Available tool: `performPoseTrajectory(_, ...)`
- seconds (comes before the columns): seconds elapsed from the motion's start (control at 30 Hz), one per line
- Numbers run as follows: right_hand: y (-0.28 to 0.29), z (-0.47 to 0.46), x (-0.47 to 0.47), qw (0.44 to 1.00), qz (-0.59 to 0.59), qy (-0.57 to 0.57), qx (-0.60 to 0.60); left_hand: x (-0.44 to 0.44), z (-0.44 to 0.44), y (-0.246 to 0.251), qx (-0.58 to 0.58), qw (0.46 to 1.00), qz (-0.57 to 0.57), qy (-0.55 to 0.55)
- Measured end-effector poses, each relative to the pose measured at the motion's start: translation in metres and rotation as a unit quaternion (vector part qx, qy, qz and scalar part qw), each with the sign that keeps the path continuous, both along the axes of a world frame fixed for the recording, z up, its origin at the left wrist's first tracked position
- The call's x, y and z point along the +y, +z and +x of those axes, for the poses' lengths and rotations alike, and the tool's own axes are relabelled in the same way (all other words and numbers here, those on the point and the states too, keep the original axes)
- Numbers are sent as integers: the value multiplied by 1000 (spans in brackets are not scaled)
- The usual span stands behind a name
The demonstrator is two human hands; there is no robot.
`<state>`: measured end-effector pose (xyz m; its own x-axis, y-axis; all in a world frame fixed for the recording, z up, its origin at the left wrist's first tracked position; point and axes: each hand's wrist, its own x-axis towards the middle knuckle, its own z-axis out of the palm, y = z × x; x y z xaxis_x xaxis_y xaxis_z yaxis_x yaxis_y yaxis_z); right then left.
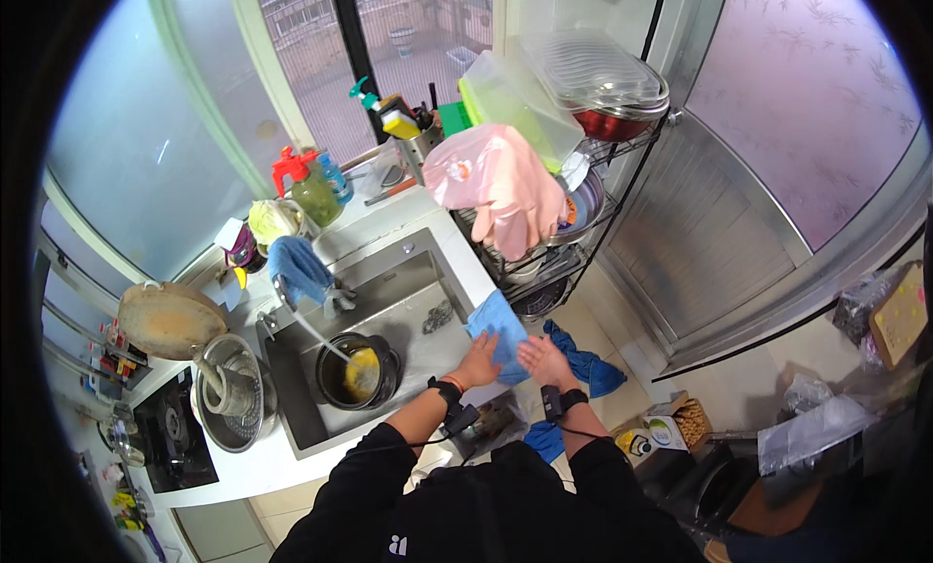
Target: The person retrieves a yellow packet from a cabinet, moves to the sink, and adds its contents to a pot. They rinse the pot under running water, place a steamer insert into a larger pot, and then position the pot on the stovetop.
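Observation:
A blue cloth [501, 328] lies over the counter's right end beside the sink, its lower part hanging past the edge. My left hand [477, 360] rests on the cloth's left side with fingers spread. On the other side, my right hand [543, 359] is palm up with fingers apart, at the cloth's right edge; whether it touches the cloth is unclear. In the steel sink [430, 366] stands a dark pot [393, 370] holding cloudy liquid and something yellow. A pale line, water or a thin spout, runs from the faucet into it. A steel scrubber [438, 317] lies in the sink.
Pink rubber gloves [510, 199] hang over a wire rack [619, 191] of basins and lids. Another blue cloth [297, 268] drapes the faucet. A red-topped spray bottle [313, 195] stands behind. Left are a steel colander [251, 424] and a black cooktop [171, 446]. A plastic bag [503, 421] sits below the counter.

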<state>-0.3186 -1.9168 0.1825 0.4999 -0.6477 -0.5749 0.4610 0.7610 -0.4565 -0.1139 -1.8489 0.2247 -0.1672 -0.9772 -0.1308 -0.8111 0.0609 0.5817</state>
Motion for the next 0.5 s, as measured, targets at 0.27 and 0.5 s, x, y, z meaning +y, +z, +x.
performPoseTrajectory(0.27,-16,-2,-2,997,35,8,-69,-16,-44,-32,-132,990,21,45)
performPoseTrajectory(0.5,17,-6,-24,981,-110,49,152,-21,-46,-10,-160,983,71,55)
